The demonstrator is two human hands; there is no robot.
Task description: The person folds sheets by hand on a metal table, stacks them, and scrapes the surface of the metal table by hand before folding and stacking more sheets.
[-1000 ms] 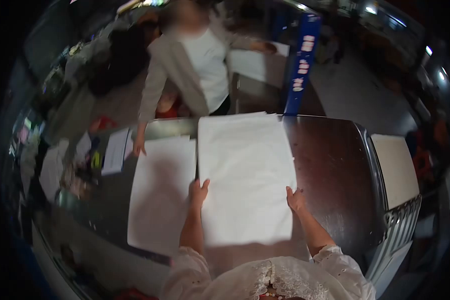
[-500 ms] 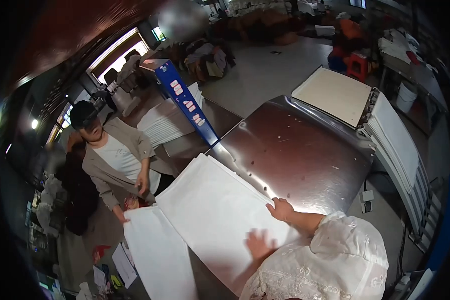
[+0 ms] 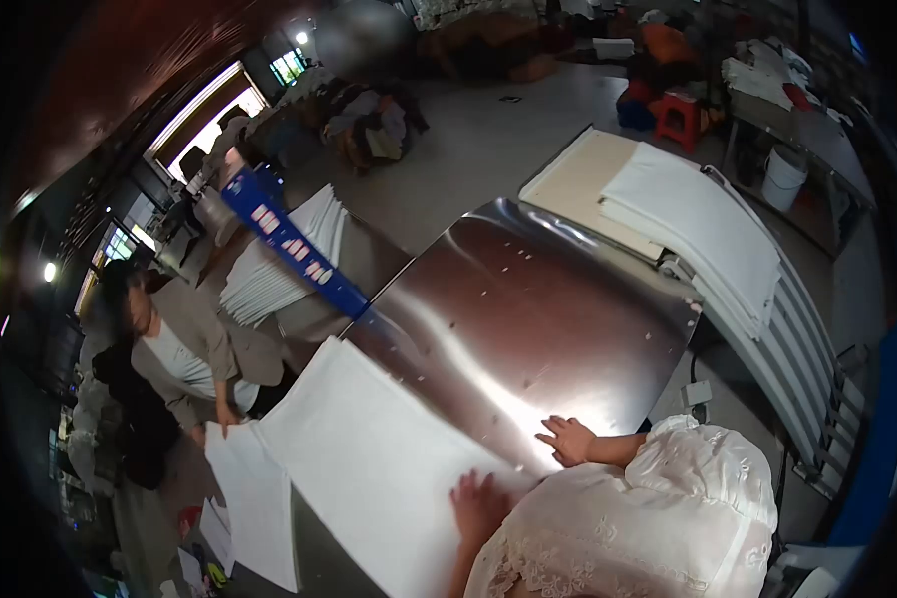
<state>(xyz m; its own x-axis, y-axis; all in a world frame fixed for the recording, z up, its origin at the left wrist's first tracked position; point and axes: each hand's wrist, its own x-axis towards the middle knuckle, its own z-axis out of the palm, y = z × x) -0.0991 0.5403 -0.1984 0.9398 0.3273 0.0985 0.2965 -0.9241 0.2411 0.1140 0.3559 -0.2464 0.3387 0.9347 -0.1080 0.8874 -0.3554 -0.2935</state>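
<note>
Here we are at the shiny worktop (image 3: 528, 309), and the big white cloth (image 3: 369, 448) lies across its near part, towards seven o'clock. Our left hand (image 3: 476, 503) is at six o'clock, blurred a little, fingers spread over the cloth, with no grip on it that we can see. Our right hand (image 3: 568, 441), at five o'clock, is open too, palm down, fingers fanned on the bare metal just beside the cloth's edge, holding nothing.

How far along are we? The big cloth is laid out flat, mostly smooth, its long edge running straight; how many layers it has, we can't tell. Over at eight o'clock, a co-worker (image 3: 204, 344) has both hands at the top of a second white cloth (image 3: 254, 488), which hangs down beside ours, so that one looks unfinished.

Plenty looks done elsewhere: a neat stack of white cloths (image 3: 284, 264) sits at nine to ten o'clock, behind the blue post (image 3: 294, 239). And out at two o'clock, more white layers (image 3: 693, 214) drape from the cream board (image 3: 578, 174) onto the slatted frame (image 3: 817, 374). Whether those are finished or waiting, we can't say; ours lies apart from both piles.
</note>
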